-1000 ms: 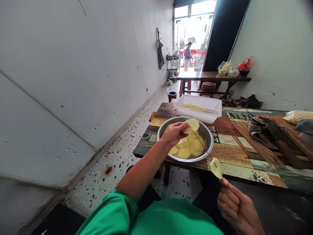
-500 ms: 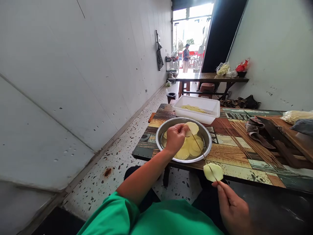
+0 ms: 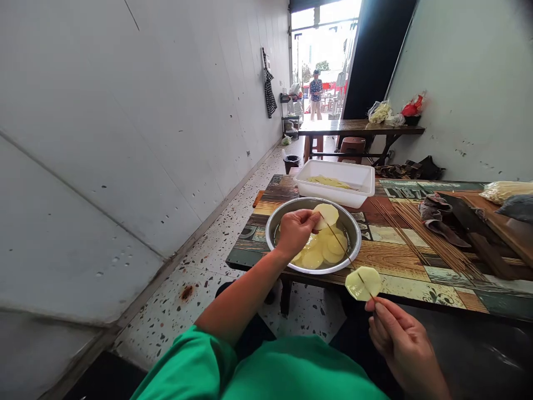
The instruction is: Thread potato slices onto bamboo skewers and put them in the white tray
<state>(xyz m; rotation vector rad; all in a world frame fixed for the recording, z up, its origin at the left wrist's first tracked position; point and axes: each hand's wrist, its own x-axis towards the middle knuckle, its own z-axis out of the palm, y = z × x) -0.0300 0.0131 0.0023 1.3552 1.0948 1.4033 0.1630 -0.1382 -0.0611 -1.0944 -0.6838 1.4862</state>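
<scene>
Over a metal basin (image 3: 356, 247), my left hand (image 3: 297, 233) pinches a pale potato slice (image 3: 327, 215) at its edge. A thin wooden skewer (image 3: 339, 243) runs from that slice down to a second potato slice (image 3: 363, 283), which it pierces. Close below the second slice, my right hand (image 3: 402, 336) is closed on the skewer's lower end. More potato slices (image 3: 312, 258) lie in water in the basin.
Behind the basin stands a white plastic tub (image 3: 335, 194) holding skewered slices. Loose skewers (image 3: 433, 239), a crumpled cloth (image 3: 437, 214) and a wooden board (image 3: 491, 214) lie on the table's right. A person (image 3: 315, 94) stands at the doorway.
My right hand has risen slightly, carrying the skewer and the lower slice up with it. My left hand stays over the basin. The person in the doorway has turned.
</scene>
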